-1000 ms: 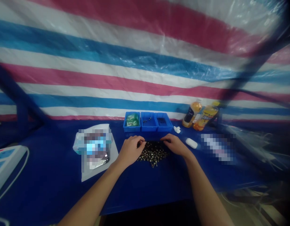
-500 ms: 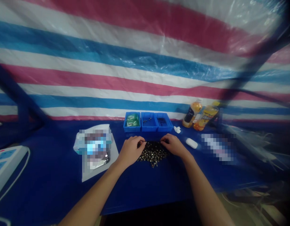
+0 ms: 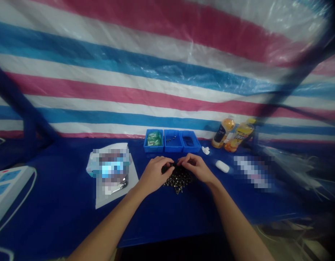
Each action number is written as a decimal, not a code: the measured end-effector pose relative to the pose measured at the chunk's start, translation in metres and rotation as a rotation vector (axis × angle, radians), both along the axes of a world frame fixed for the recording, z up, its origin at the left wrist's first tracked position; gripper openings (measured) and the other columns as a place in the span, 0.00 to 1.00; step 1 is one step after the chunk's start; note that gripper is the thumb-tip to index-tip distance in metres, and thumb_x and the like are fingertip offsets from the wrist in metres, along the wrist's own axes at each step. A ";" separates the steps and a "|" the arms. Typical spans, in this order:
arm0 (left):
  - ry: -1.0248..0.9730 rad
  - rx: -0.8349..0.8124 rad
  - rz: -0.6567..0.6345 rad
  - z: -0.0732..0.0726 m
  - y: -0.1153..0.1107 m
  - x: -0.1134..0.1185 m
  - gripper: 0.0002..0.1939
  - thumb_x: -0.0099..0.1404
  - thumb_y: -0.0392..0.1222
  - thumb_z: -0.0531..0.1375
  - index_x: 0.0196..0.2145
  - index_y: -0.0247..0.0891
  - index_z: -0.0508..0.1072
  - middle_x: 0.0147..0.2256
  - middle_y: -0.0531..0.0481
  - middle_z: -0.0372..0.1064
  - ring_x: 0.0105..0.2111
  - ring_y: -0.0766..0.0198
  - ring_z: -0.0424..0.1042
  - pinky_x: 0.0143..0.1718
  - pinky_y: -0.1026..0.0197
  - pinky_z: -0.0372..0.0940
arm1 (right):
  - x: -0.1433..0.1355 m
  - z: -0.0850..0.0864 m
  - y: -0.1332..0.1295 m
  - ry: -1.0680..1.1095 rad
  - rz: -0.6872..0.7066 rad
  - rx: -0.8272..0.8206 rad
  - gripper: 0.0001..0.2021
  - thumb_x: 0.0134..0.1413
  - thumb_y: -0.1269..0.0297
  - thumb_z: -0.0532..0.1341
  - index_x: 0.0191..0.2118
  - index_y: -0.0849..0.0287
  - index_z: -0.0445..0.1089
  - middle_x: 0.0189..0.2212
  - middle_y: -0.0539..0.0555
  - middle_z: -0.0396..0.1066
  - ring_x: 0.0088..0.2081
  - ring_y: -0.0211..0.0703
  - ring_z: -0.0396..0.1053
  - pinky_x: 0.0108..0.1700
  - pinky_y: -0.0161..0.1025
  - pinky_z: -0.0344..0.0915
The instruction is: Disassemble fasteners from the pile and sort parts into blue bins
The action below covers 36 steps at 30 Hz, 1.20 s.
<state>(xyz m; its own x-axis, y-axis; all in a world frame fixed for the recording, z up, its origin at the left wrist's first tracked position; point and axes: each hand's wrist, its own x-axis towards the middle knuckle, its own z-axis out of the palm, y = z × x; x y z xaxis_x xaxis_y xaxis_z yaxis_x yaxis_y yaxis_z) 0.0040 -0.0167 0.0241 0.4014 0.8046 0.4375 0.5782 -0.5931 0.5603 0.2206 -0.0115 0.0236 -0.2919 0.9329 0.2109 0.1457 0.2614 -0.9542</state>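
Metal bits lie heaped on the table — left hand at their left, right hand at their right, fingers curled (cannot tell if gripping) — trays on the far side.

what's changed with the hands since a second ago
The right hand moved left and the left hand slightly right, bringing them closer together at the metal pieces. Whether either took hold of anything is unclear. The blue bins and bottles stayed put.
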 end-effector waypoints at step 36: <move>-0.176 0.077 -0.042 0.001 -0.004 0.000 0.08 0.67 0.41 0.57 0.42 0.41 0.73 0.33 0.51 0.71 0.33 0.64 0.70 0.39 0.60 0.65 | -0.002 0.005 -0.004 0.548 0.144 -0.317 0.14 0.50 0.53 0.66 0.32 0.58 0.67 0.25 0.47 0.60 0.20 0.31 0.48 0.23 0.33 0.43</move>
